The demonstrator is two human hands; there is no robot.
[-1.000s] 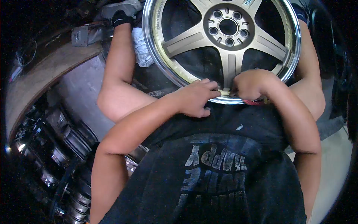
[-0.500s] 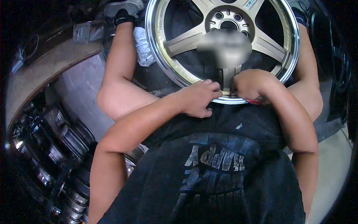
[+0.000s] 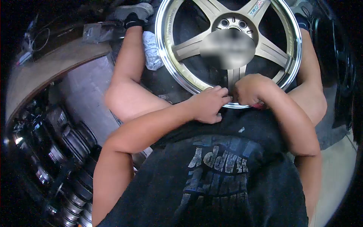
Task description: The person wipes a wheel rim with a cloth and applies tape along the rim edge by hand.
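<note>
A gold, spoked wheel rim (image 3: 189, 49) with a polished lip lies between my legs, face up. My left hand (image 3: 211, 104) grips the near edge of the lip, fingertips over its inner side and thumb on the outside. Just right of it, my right hand (image 3: 252, 89) is closed in a fist against the same part of the rim, below the nearest spoke. A bit of a red object (image 3: 259, 106) shows under that fist; its kind is hidden. A blurred patch covers part of the wheel's hub.
A crumpled white cloth (image 3: 153, 51) lies left of the wheel, by my shin. Several dark, shiny wheels (image 3: 64, 143) stand at the lower left, below a curved brown edge (image 3: 49, 75). A clear plastic packet (image 3: 92, 33) sits at the upper left.
My left hand has slid right along the rim, narrowing the gap to my right fist. The wheel and surroundings sit slightly lower in view. My right hand stays closed at the rim.
</note>
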